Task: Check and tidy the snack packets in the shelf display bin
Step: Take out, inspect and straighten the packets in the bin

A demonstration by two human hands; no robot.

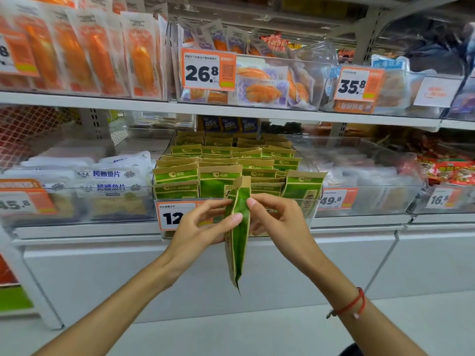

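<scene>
My left hand (pixel 205 222) and right hand (pixel 277 219) pinched one green packet (pixel 237 242) before the bin (pixel 312 201); checking done, I judged it needed reslotting.

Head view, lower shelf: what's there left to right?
White fish-slice packets → bin of green-and-kraft packets, with left hand and right hand holding one green packet in front → red packets.

Price tags (pixel 208 69): 26.8, 35.8, 49.8.

Packet (pixel 237 235) before the bin (pixel 314 201), between left hand (pixel 203 227) and right hand (pixel 277 222).
</scene>
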